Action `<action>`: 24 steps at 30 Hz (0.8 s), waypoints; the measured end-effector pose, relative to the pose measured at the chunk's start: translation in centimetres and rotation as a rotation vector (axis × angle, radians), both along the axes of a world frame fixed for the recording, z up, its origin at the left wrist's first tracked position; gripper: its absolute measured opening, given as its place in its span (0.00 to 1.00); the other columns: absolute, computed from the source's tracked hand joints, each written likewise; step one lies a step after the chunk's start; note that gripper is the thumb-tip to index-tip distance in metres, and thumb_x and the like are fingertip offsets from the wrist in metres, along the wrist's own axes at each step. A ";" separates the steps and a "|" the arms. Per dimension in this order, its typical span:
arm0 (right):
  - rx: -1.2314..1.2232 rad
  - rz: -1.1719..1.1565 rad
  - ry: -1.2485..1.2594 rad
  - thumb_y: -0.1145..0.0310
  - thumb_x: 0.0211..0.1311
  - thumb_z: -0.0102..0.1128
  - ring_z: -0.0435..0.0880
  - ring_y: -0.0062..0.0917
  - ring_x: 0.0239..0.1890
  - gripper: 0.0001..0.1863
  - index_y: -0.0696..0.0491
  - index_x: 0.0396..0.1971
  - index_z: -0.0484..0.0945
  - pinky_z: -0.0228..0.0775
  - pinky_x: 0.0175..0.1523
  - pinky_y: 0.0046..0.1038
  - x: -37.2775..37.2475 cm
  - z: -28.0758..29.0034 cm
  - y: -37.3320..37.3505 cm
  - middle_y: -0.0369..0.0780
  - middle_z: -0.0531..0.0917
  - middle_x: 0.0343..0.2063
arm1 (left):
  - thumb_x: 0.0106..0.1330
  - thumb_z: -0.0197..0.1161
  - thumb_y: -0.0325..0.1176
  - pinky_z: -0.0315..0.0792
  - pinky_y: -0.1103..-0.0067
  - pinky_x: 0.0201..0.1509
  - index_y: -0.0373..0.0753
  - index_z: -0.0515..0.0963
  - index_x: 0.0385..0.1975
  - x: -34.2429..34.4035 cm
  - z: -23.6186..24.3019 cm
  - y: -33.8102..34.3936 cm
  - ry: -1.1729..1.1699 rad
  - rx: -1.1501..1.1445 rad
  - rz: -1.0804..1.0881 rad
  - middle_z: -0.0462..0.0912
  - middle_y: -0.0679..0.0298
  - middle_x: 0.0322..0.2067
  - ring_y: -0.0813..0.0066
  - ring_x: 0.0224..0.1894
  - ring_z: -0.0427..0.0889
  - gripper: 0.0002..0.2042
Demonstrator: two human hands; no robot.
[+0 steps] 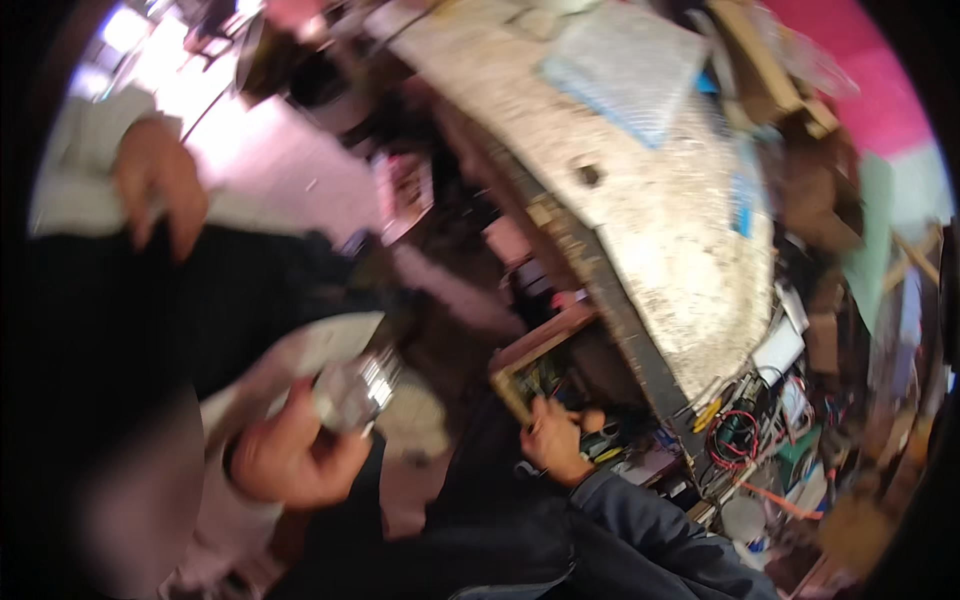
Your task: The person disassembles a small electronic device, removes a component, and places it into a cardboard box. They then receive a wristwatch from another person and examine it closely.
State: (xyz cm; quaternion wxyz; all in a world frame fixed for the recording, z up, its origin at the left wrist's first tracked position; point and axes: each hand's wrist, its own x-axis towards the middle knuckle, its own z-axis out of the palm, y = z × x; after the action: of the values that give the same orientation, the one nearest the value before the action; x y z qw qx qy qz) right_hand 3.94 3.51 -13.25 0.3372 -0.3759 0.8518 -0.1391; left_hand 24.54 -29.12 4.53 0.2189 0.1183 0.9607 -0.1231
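My right hand (555, 442), coming out of a dark grey sleeve, is at the near end of an open wooden drawer (512, 394) under the workbench. Its fingers are curled over the drawer's edge, though motion blurs them. Small tools (548, 378) lie inside the drawer. My left hand does not show. At the left, another person in light sleeves holds a clear, shiny object (350, 395) in one hand (295, 455); blur hides its kind. That person's other hand (160, 185) rests near dark clothing farther up.
A worn, pale workbench top (660, 270) curves above the drawer, with a bubble-wrap sheet (625, 65) on it. Tangled cables (735, 435), pliers and other clutter crowd the right. An open box (403, 190) stands on the floor beyond.
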 end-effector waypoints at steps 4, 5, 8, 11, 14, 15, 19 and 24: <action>-0.016 0.033 -0.039 0.65 0.50 0.70 0.81 0.46 0.43 0.20 0.50 0.42 0.71 0.76 0.39 0.47 -0.5 0.6 0.0 0.46 0.76 0.38 | 0.65 0.65 0.27 0.84 0.76 0.44 0.30 0.82 0.50 0.7 -3.3 1.5 0.368 -0.193 -0.166 0.88 0.51 0.45 0.63 0.40 0.88 0.14; 0.013 0.040 -0.035 0.66 0.50 0.71 0.81 0.45 0.43 0.20 0.49 0.41 0.71 0.77 0.38 0.47 -0.4 0.8 -0.2 0.45 0.76 0.38 | 0.66 0.65 0.28 0.84 0.76 0.45 0.31 0.82 0.50 2.1 -8.5 2.5 0.280 -0.083 0.020 0.88 0.52 0.45 0.63 0.40 0.88 0.14; 0.029 -0.061 0.038 0.65 0.50 0.69 0.82 0.44 0.39 0.19 0.49 0.41 0.72 0.76 0.34 0.46 0.1 0.3 -0.1 0.44 0.76 0.36 | 0.66 0.65 0.28 0.84 0.75 0.45 0.32 0.82 0.51 7.7 -28.7 4.4 -0.004 0.438 0.849 0.88 0.52 0.46 0.62 0.41 0.88 0.15; 0.054 -0.050 0.101 0.64 0.50 0.69 0.83 0.41 0.38 0.16 0.50 0.38 0.75 0.76 0.33 0.45 0.6 0.9 0.2 0.42 0.77 0.35 | 0.67 0.64 0.28 0.84 0.74 0.46 0.33 0.81 0.52 12.3 -36.1 5.9 -0.151 0.533 1.123 0.87 0.52 0.46 0.62 0.41 0.88 0.15; -0.025 -0.080 0.156 0.63 0.50 0.69 0.84 0.38 0.38 0.15 0.50 0.36 0.77 0.76 0.32 0.44 1.3 0.1 0.7 0.40 0.79 0.32 | 0.67 0.64 0.29 0.83 0.73 0.47 0.34 0.81 0.53 12.6 -37.6 3.6 -0.224 0.565 1.112 0.87 0.53 0.47 0.62 0.42 0.88 0.15; -0.014 -0.104 0.167 0.63 0.51 0.69 0.85 0.38 0.37 0.14 0.51 0.35 0.77 0.76 0.33 0.43 1.6 0.1 1.2 0.40 0.80 0.32 | 0.68 0.64 0.29 0.83 0.73 0.47 0.35 0.81 0.53 12.0 -37.8 2.9 -0.243 0.579 1.067 0.87 0.53 0.47 0.62 0.42 0.88 0.15; -0.153 0.016 0.304 0.61 0.52 0.69 0.84 0.40 0.34 0.13 0.52 0.29 0.75 0.75 0.34 0.42 2.1 -0.8 1.5 0.41 0.80 0.29 | 0.69 0.63 0.29 0.83 0.72 0.48 0.36 0.81 0.54 9.4 -31.1 1.8 -0.188 0.670 1.014 0.87 0.53 0.48 0.61 0.43 0.88 0.15; -0.221 -0.013 0.416 0.60 0.49 0.71 0.84 0.44 0.31 0.15 0.54 0.26 0.75 0.75 0.36 0.44 2.8 -0.3 1.4 0.44 0.82 0.26 | 0.70 0.63 0.30 0.83 0.70 0.49 0.38 0.81 0.56 8.5 -27.2 0.5 -0.051 0.740 0.935 0.87 0.54 0.48 0.61 0.44 0.88 0.16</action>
State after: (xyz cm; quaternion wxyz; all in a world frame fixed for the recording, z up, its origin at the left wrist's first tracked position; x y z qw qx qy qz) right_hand 6.76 4.95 -13.55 0.1104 -0.4255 0.8851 -0.1531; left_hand 33.04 -28.57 -22.64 0.2171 -0.2459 0.8843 0.3322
